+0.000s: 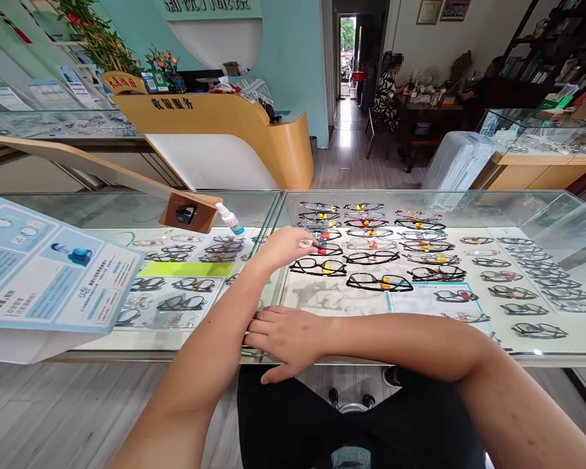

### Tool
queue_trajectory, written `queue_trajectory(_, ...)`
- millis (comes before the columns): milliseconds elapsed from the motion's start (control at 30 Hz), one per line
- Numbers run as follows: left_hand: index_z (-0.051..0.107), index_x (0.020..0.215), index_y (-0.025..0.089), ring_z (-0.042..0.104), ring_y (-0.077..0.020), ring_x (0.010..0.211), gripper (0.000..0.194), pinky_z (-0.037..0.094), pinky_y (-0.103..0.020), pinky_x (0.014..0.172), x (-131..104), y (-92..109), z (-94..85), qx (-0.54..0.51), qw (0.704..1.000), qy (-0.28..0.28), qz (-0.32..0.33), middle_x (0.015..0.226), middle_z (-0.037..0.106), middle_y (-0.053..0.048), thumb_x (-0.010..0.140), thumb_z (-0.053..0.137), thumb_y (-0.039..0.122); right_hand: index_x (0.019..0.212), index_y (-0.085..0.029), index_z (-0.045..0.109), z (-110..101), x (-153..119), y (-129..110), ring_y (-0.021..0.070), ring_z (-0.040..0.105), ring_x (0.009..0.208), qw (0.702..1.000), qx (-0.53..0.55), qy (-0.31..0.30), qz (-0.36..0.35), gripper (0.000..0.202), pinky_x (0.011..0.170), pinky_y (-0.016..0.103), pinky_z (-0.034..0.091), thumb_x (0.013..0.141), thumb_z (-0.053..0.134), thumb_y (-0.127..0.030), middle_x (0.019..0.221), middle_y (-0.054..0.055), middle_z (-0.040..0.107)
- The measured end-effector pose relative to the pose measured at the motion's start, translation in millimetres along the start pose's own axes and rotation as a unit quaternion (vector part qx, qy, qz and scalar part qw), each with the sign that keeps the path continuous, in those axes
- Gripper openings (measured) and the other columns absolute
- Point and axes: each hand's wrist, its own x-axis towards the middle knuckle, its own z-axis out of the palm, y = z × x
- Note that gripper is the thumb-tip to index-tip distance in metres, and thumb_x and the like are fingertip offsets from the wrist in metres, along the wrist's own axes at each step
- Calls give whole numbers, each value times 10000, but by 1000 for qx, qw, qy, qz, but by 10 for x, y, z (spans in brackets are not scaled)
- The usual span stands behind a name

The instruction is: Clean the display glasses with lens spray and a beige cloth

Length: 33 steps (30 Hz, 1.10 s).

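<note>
My left hand (286, 249) reaches over the glass counter with its fingers closed, at the left end of a row of eyeglasses. A small white bit (306, 243) shows at its fingers; what it is cannot be made out. Right beside the fingertips lies a dark-framed pair of eyeglasses (329, 250), partly hidden by them. Just nearer to me is a black pair of eyeglasses (318, 266). My right hand (286, 335) rests palm down near the counter's front edge, fingers stretched to the left, holding nothing. My left forearm passes just beyond its fingertips.
Several eyeglasses (379, 282) stand in columns on the glass counter (312, 306); more lie at right. At left are a blue-and-white printed board (53, 273), a tilted wooden piece (188, 212) and a small white bottle (229, 218). A person (388, 98) sits in the back.
</note>
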Motion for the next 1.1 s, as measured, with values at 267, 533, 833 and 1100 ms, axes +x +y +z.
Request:
queue_trajectory(267, 876, 1039, 252, 755, -317, 1031, 353, 460, -353, 809, -9, 24, -30, -17, 1000, 12, 6, 1082, 866, -80, 945, 660, 514, 1407, -47, 604, -24, 14, -7, 377, 615, 1347, 1000, 1, -11, 8, 564, 1198, 505, 430, 1064, 641, -493, 1465, 196, 683)
queue_trajectory(533, 708, 775, 208, 404, -131, 582, 361, 293, -280, 572, -74, 252, -189, -351, 909, 225, -26, 605, 513, 39, 798, 843, 542, 1278, -125, 696, -92, 56, 29, 305, 684, 1204, 1000, -10, -18, 3, 421, 966, 454, 509, 1110, 579, -494, 1331, 138, 753)
queue_trajectory(833, 605, 791, 213, 480, -76, 574, 620, 374, -216, 505, -117, 328, -276, -578, 773, 260, -24, 825, 679, -1, 622, 990, 668, 774, -205, 649, -1127, -171, 265, 176, 587, 732, 938, 65, 227, 254, 365, 653, 334, 312, 1088, 549, -361, 829, 31, 751)
queue_trajectory(1100, 602, 804, 237, 426, -86, 529, 626, 347, -254, 476, 2, 1043, -680, -588, 751, 283, 100, 710, 575, 43, 677, 985, 716, 940, -203, 759, -2121, -871, 429, 131, 451, 639, 829, 195, 435, 294, 356, 618, 291, 336, 957, 783, -558, 696, -43, 577)
